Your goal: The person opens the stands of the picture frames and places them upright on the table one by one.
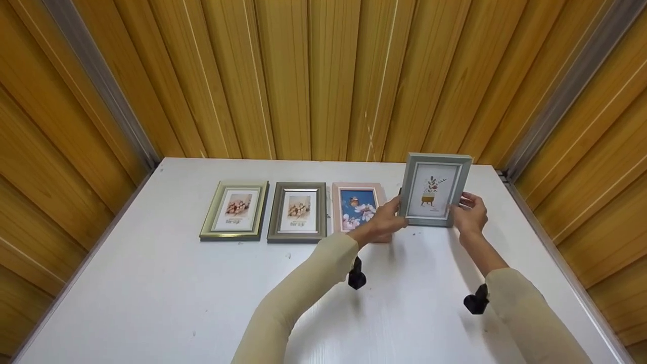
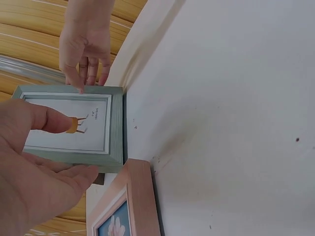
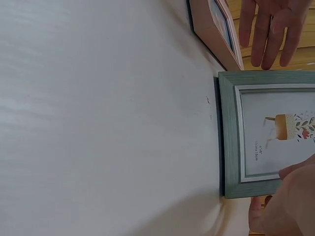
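Observation:
A grey-green picture frame (image 1: 437,189) with a plant-pot print stands upright, leaning slightly back, its lower edge at the white table. My right hand (image 1: 470,215) pinches its right side, thumb at the front border and fingers behind. At the opposite side is my left hand (image 1: 386,217); its fingers (image 3: 268,39) are straight right at the frame's edge in the right wrist view. The left thumb (image 2: 51,120) overlaps the print in the left wrist view. Part of a dark back stand (image 2: 100,179) shows behind the frame. Left of it is a pink frame (image 1: 336,212), partly covered by my left hand.
A grey-brown frame (image 1: 296,237) and a pale gold-green frame (image 1: 210,217) stand in a row left of the pink one, on the white table (image 1: 151,298). Wood-patterned panels (image 1: 283,76) rise behind the table and at both sides.

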The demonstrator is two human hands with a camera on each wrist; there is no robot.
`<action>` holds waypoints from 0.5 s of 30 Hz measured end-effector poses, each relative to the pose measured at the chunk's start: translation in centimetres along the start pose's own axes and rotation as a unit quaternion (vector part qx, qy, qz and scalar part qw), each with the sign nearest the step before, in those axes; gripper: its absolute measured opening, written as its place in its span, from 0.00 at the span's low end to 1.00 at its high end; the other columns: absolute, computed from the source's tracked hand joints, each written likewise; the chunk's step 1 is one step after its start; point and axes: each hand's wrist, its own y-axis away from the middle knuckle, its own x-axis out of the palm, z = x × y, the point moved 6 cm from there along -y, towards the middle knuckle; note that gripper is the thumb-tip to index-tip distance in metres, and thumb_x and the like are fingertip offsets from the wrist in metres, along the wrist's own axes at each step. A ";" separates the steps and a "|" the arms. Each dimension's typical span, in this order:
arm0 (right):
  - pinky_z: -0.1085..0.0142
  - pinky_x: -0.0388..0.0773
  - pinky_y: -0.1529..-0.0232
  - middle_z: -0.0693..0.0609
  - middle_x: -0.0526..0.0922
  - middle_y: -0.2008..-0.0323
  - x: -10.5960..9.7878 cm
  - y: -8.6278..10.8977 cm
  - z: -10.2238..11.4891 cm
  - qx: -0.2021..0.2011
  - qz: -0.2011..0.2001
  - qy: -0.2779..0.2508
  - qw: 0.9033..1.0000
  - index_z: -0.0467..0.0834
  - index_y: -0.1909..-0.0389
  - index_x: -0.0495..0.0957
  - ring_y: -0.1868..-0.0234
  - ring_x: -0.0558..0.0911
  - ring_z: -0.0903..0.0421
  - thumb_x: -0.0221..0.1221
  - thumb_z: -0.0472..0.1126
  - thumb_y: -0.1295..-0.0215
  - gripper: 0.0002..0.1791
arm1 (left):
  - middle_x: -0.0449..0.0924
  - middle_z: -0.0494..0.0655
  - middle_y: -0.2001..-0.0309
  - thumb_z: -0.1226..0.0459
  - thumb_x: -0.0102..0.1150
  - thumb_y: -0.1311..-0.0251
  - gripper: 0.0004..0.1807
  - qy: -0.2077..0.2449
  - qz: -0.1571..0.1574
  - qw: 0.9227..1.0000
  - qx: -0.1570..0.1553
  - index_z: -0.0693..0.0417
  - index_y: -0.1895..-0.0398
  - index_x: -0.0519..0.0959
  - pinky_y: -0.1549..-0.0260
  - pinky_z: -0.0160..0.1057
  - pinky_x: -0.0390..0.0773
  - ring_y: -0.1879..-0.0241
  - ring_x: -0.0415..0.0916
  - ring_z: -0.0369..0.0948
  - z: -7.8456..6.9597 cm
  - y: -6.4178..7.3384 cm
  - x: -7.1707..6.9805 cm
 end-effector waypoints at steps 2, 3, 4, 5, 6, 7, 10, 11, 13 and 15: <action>0.70 0.76 0.46 0.40 0.71 0.30 -0.3 0.2 0.1 0.008 0.006 0.011 1.000 0.40 0.26 0.63 0.34 0.75 0.49 0.55 0.31 0.31 0.32 | 0.64 0.60 0.24 0.72 0.56 0.40 0.41 -0.004 0.001 1.000 0.006 0.61 0.21 0.58 0.24 0.51 0.63 0.23 0.60 0.56 -0.1 0.4 -0.5; 0.71 0.76 0.49 0.40 0.72 0.30 -0.4 0.3 0.2 0.011 0.010 0.015 1.000 0.41 0.25 0.63 0.36 0.75 0.49 0.54 0.31 0.31 0.32 | 0.64 0.61 0.24 0.72 0.56 0.39 0.40 -0.006 0.003 1.000 0.006 0.63 0.22 0.58 0.25 0.51 0.63 0.24 0.60 0.57 0.0 0.6 -0.8; 0.71 0.76 0.51 0.40 0.72 0.31 -0.6 0.4 0.2 0.014 0.014 0.020 1.000 0.41 0.25 0.62 0.39 0.76 0.50 0.54 0.31 0.31 0.33 | 0.63 0.62 0.24 0.71 0.55 0.38 0.38 -0.009 0.004 1.000 0.003 0.64 0.23 0.59 0.25 0.51 0.63 0.24 0.61 0.58 0.0 0.9 -1.0; 0.72 0.77 0.52 0.40 0.72 0.31 -0.7 0.5 0.2 0.019 0.021 0.025 0.999 0.41 0.25 0.61 0.41 0.76 0.51 0.53 0.32 0.31 0.33 | 0.63 0.63 0.24 0.70 0.55 0.37 0.38 -0.013 0.006 1.000 -0.002 0.64 0.23 0.59 0.25 0.50 0.63 0.24 0.61 0.58 0.0 1.1 -1.3; 0.71 0.79 0.52 0.40 0.71 0.32 -0.8 0.6 0.1 0.025 0.031 0.028 0.999 0.41 0.24 0.60 0.43 0.76 0.52 0.53 0.33 0.30 0.34 | 0.63 0.64 0.24 0.70 0.54 0.36 0.37 -0.017 0.006 1.000 -0.009 0.65 0.23 0.59 0.25 0.49 0.64 0.24 0.61 0.58 0.1 1.3 -1.6; 0.70 0.80 0.52 0.40 0.71 0.32 -0.9 0.7 0.1 0.032 0.045 0.029 0.998 0.40 0.23 0.58 0.44 0.77 0.52 0.53 0.33 0.30 0.35 | 0.63 0.65 0.25 0.70 0.54 0.36 0.36 -0.023 0.004 1.000 -0.016 0.65 0.23 0.59 0.26 0.48 0.65 0.24 0.62 0.58 0.2 1.6 -1.9; 0.66 0.83 0.50 0.39 0.70 0.34 -0.8 1.3 -0.4 0.061 0.112 0.037 0.991 0.38 0.21 0.49 0.46 0.79 0.52 0.52 0.36 0.28 0.39 | 0.65 0.66 0.26 0.70 0.51 0.34 0.34 -0.038 -0.002 0.999 -0.037 0.64 0.24 0.60 0.28 0.48 0.69 0.26 0.64 0.57 0.5 2.3 -3.1; 0.66 0.83 0.51 0.38 0.71 0.35 -0.7 1.5 -0.5 0.069 0.142 0.051 0.986 0.37 0.20 0.46 0.47 0.80 0.52 0.52 0.38 0.28 0.39 | 0.67 0.67 0.27 0.71 0.50 0.35 0.33 -0.047 -0.009 0.998 -0.036 0.65 0.25 0.61 0.29 0.49 0.71 0.27 0.66 0.58 0.5 2.5 -3.5; 0.64 0.84 0.51 0.35 0.72 0.35 -0.5 2.2 -0.7 0.073 0.214 0.090 0.970 0.34 0.21 0.43 0.50 0.82 0.54 0.52 0.40 0.27 0.41 | 0.69 0.68 0.30 0.71 0.50 0.36 0.31 -0.063 -0.023 0.997 -0.035 0.67 0.27 0.64 0.31 0.49 0.73 0.29 0.69 0.57 0.7 2.9 -4.5; 0.63 0.84 0.53 0.33 0.73 0.35 -0.1 3.1 -0.6 0.060 0.280 0.143 0.947 0.31 0.23 0.46 0.52 0.84 0.56 0.52 0.44 0.25 0.40 | 0.72 0.69 0.33 0.70 0.50 0.37 0.30 -0.083 -0.039 0.995 -0.027 0.69 0.30 0.66 0.34 0.48 0.75 0.32 0.72 0.57 0.8 3.3 -5.4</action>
